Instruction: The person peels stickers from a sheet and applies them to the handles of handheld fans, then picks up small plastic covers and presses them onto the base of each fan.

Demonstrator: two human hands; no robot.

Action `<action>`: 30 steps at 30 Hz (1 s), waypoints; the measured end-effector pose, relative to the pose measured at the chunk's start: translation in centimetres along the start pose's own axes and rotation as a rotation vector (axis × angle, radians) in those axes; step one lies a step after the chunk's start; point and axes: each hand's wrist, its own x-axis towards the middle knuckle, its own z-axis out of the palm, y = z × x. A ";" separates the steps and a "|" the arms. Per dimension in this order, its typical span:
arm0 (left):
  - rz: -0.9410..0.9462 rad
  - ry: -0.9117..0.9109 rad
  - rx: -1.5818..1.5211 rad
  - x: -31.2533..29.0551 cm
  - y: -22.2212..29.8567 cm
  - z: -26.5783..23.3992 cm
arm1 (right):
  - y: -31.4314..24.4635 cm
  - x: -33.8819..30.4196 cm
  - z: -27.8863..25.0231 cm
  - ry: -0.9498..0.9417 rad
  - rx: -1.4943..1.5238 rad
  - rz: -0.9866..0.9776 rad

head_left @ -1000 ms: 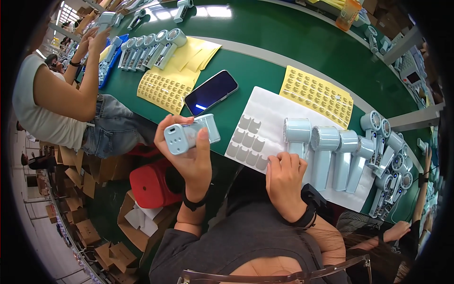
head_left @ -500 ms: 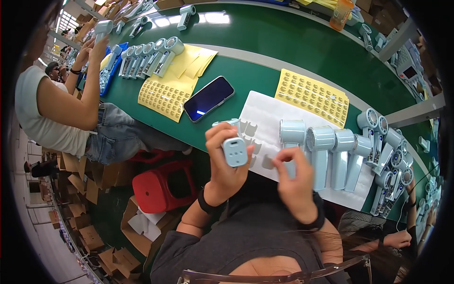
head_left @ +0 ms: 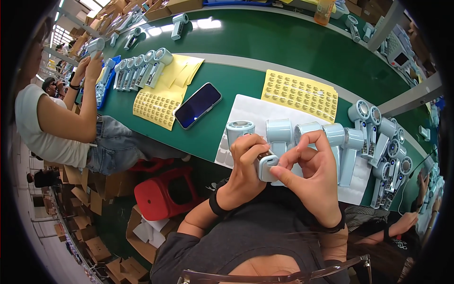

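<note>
My left hand (head_left: 247, 163) is wrapped round a light-blue handheld fan (head_left: 240, 126), its round head pointing away and its handle end turned toward me. That end has a slot in it. My right hand (head_left: 312, 177) is closed in a pinch, thumb and fingertips at the right side of the handle end; whatever lies between the fingertips is too small to make out. Below the fan is a white backing sheet (head_left: 243, 106) with grey stickers (head_left: 223, 146) along its left part. Several light-blue fans (head_left: 279, 130) lie in a row on the sheet, just beyond my right hand.
A phone (head_left: 197, 105) and yellow sticker sheets (head_left: 300, 93) lie on the green table (head_left: 236, 42). More fans (head_left: 395, 149) crowd the right side. A co-worker (head_left: 56, 118) holds a fan at left, near a red stool (head_left: 156, 199). Another person's hand (head_left: 406, 222) shows at right.
My right hand has lifted from the white sheet's grey stickers to the fan's handle end. My left hand has moved right and turned the fan. The view has shifted slightly.
</note>
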 end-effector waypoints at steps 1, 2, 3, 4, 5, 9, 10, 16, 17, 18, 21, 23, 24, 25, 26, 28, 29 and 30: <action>0.000 -0.005 0.002 0.1 0.0 0.1 | 0.0 0.0 -0.1 0.003 0.001 -0.001; 0.001 -0.010 0.003 0.1 0.0 0.1 | -0.1 -0.1 -0.1 0.007 -0.008 -0.001; 0.001 -0.015 0.005 0.2 0.1 0.1 | -0.1 -0.1 -0.1 0.011 -0.016 -0.001; 0.004 -0.016 0.004 0.3 0.1 0.2 | -0.1 -0.1 -0.2 0.014 -0.025 -0.001; 0.002 -0.019 0.003 0.3 0.2 0.2 | -0.2 -0.1 -0.2 0.017 -0.025 -0.003; -0.001 -0.028 0.004 0.4 0.4 0.1 | -0.3 -0.2 -0.3 0.013 -0.043 -0.002; -0.001 -0.032 0.004 0.4 0.4 0.0 | -0.4 -0.2 -0.3 0.010 -0.043 -0.005; -0.005 -0.040 -0.012 0.4 0.6 0.0 | -0.6 -0.1 -0.5 -0.016 -0.029 0.022; -0.004 -0.040 -0.008 0.4 0.5 0.1 | -0.6 0.0 -0.5 -0.016 -0.029 0.022; -0.003 -0.040 -0.003 0.4 0.4 0.1 | -0.5 0.0 -0.5 -0.014 -0.040 0.017; 0.007 -0.042 0.011 0.5 0.7 0.0 | -0.7 -0.2 -0.4 -0.007 -0.063 -0.004; 0.008 -0.050 0.034 0.6 0.5 0.0 | -0.7 -0.2 -0.1 0.037 -0.129 -0.024; 0.010 -0.051 0.033 0.7 0.5 -0.1 | -0.7 -0.1 0.0 0.059 -0.161 -0.034; 0.008 -0.049 0.033 0.6 0.5 0.0 | -0.7 -0.2 0.1 0.064 -0.163 -0.034; 0.007 -0.047 0.032 0.6 0.4 0.0 | -0.7 -0.3 0.3 0.069 -0.227 -0.048; 0.010 -0.046 0.022 0.4 0.2 0.0 | -0.7 -0.5 0.4 0.084 -0.359 -0.073; 0.024 -0.049 0.026 0.2 0.0 -0.2 | -0.6 -0.5 0.2 0.093 -0.364 -0.073; 0.039 -0.051 0.029 0.0 -0.3 -0.4 | -0.2 -0.3 -0.1 0.105 -0.552 -0.148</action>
